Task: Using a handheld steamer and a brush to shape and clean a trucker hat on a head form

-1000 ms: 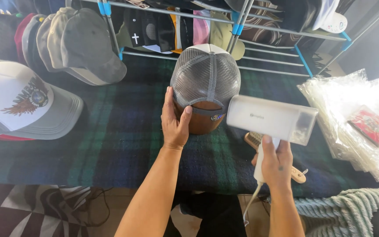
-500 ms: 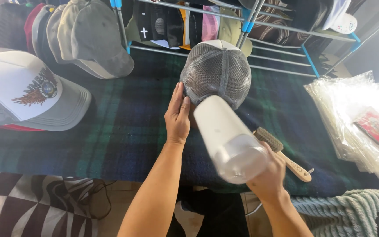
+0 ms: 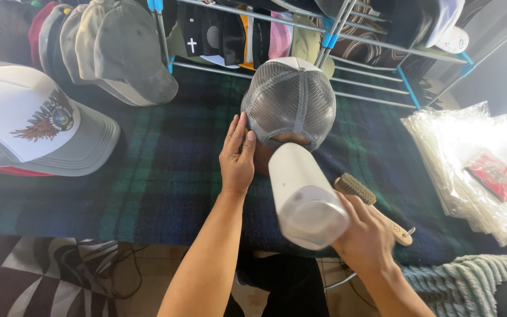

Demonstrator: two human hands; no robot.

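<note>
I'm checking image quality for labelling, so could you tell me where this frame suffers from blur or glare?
Head view: the white dryer in the right hand is motion-blurred; the mesh cap and left hand are sharp; bright glare burns out the plastic bags at the right edge; straight rack bars bow slightly from the wide lens.

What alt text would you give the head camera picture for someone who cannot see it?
A person's left hand steadies a grey mesh cap on a plaid blanket while the right hand points a white handheld appliance at it. A wooden brush lies beside it, with more caps around.
</note>
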